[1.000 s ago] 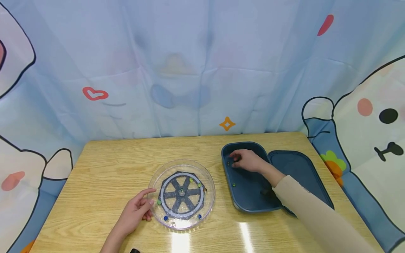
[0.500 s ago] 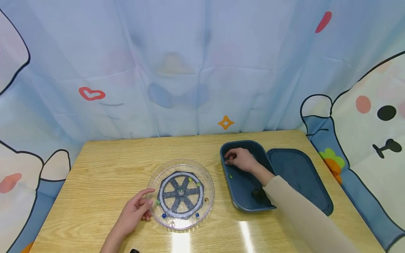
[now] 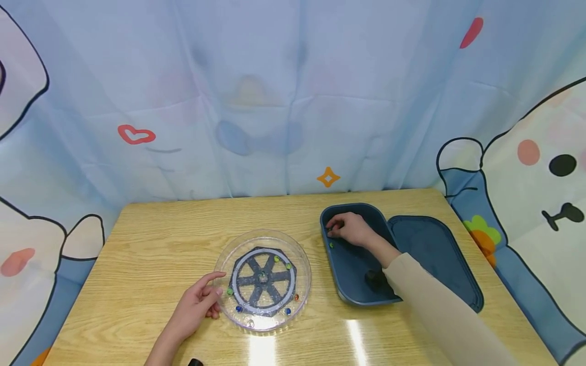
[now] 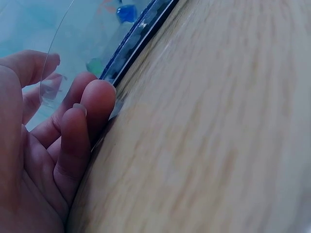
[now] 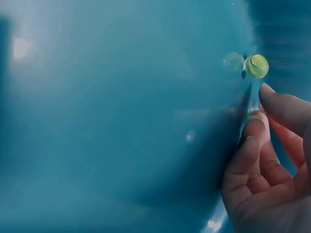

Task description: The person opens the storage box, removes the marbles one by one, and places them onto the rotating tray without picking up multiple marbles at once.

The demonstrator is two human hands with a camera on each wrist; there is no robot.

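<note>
My left hand (image 3: 194,307) holds the near-left rim of a clear round dish (image 3: 305,256), index finger over the edge and other fingers bent outside. Several glass marbles lie in the dish, including a blue marble (image 3: 288,311), a green marble (image 3: 230,291) and an orange marble (image 3: 296,297). Inside a dark blue bin (image 3: 354,267), my right hand (image 3: 351,230) reaches to the left wall. Between its thumb and finger, in the right wrist view, shows a bit of an orange-tinted marble (image 5: 262,107), mostly hidden. Close by sits a yellow-green marble (image 5: 257,66).
A flat dark blue lid (image 3: 435,254) lies right of the bin, close against it. Everything stands on a wooden table (image 3: 174,234), with a printed curtain (image 3: 256,127) behind it. A dark object (image 3: 375,278) shows beneath my right wrist.
My right hand has moved slightly left to the bin wall, its fingers closing together. The green marble in the bin has rolled toward it. In the dish, the orange marble has rolled nearer me.
</note>
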